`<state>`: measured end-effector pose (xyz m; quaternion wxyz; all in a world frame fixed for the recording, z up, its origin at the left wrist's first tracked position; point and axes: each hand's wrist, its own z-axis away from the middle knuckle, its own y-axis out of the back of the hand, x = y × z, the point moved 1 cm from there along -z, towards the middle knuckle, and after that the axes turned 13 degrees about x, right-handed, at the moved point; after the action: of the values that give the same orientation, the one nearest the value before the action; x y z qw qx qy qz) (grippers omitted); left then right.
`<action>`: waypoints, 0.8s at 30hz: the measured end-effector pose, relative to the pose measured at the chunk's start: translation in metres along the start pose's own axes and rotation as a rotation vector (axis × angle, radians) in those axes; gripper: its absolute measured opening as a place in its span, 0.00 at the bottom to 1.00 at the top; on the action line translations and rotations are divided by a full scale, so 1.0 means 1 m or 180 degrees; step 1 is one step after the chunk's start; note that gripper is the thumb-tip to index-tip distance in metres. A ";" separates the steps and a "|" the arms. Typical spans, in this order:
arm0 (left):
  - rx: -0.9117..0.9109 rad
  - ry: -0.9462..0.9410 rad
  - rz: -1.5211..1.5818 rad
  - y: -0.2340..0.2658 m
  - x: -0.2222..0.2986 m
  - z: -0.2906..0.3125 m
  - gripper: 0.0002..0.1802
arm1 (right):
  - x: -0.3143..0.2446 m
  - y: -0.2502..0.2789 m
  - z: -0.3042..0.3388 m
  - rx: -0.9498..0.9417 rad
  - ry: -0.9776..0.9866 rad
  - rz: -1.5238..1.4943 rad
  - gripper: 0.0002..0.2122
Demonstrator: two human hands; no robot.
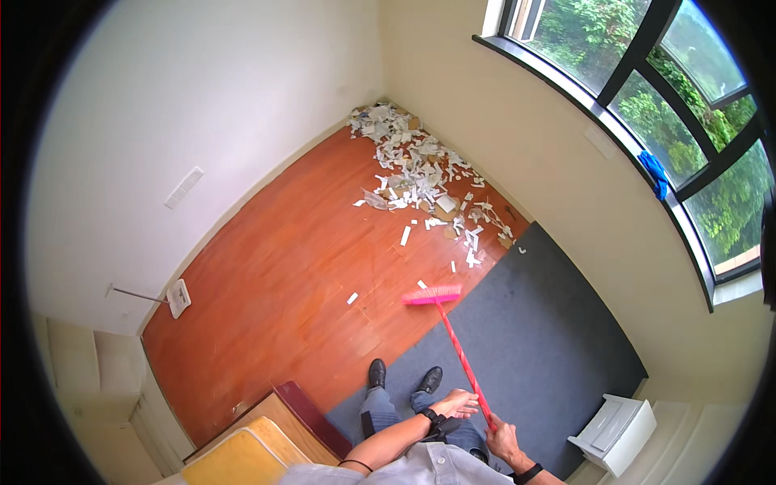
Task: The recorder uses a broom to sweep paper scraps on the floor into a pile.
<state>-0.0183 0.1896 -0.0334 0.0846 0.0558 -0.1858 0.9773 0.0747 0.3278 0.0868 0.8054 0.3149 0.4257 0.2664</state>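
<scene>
A broom (461,353) with a pink head and a red striped handle slants away from me. Its bristles rest on the wooden floor beside the grey carpet edge, close to a small white scrap (422,284). My right hand (503,440) is wrapped round the top end of the handle. Slightly lower on the handle, my left hand (457,403) holds it with the fingers at its side, partly hidden. Beyond the broom, a heap of torn white paper and brown cardboard scraps (412,166) spreads from the far corner along the right wall.
A white long-handled dustpan (179,298) leans at the left wall. Grey carpet (550,323) covers the right side of the floor. A wooden piece with a yellow pad (250,457) stands near my left; a white small cabinet (614,432) stands right. A blue cloth (653,174) hangs on the windowsill.
</scene>
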 end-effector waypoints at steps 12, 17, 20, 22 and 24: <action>0.0389 -0.0326 0.0593 0.112 -0.010 0.021 0.17 | -0.139 -0.089 -0.316 0.0954 0.1031 -0.0105 0.11; 0.0091 0.0063 0.1022 0.117 0.003 0.026 0.18 | -0.150 -0.034 -0.217 0.0834 0.1047 -0.0036 0.17; -0.0187 -0.0057 0.1467 0.099 0.007 0.022 0.18 | -0.128 -0.027 -0.112 0.0833 0.1319 -0.0215 0.21; -0.0221 0.0101 0.1817 0.093 0.002 0.013 0.19 | -0.111 -0.037 -0.034 0.0295 0.0679 -0.0285 0.22; -0.0358 0.0213 0.2139 0.093 -0.009 0.000 0.20 | -0.100 -0.052 0.032 0.0341 0.0632 -0.0166 0.23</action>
<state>-0.0272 0.1031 -0.0680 -0.2332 -0.0453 -0.2445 0.9401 0.0608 0.2145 0.1141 0.7479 0.3184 0.5251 0.2520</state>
